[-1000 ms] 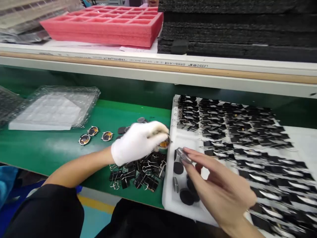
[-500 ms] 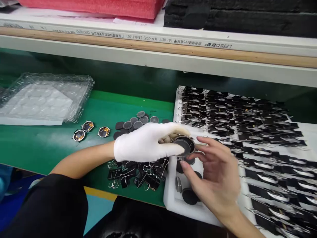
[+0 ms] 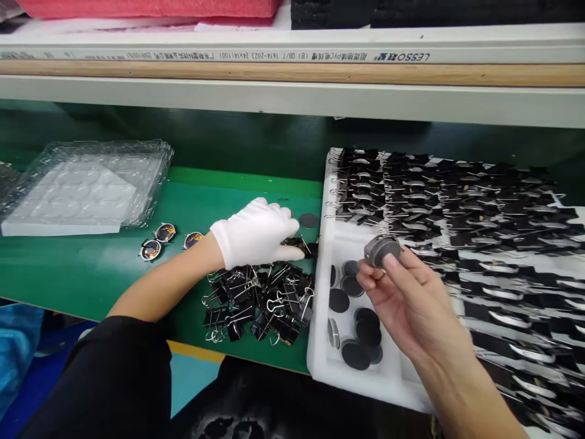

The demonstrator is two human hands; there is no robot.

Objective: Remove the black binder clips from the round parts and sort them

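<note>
My right hand [image 3: 406,292], bare, pinches a round watch case [image 3: 371,251] between thumb and fingers. A dark grey disc [image 3: 388,249] lies against the face of the case, under the thumb. It is held up over a white foam tray [image 3: 320,341], whose near compartment holds several loose black discs [image 3: 356,355]. My left hand [image 3: 260,235], in a white glove, reaches palm down with thumb and fingers apart, at the far edge of a pile of black binder clips [image 3: 256,299]. The glove hides what lies under its fingers. One dark disc [image 3: 308,220] shows just beyond it.
Rows of black binder clips [image 3: 479,213] clamped on metal parts fill much of the tray. Several watch heads [image 3: 150,249] lie on the green table [image 3: 91,268], near stacked clear plastic trays [image 3: 137,177]. A shelf edge [image 3: 274,97] crosses above.
My left hand has let go of the watch case and moved left to the clips and discs. My right hand now holds the case alone, with the disc against it.
</note>
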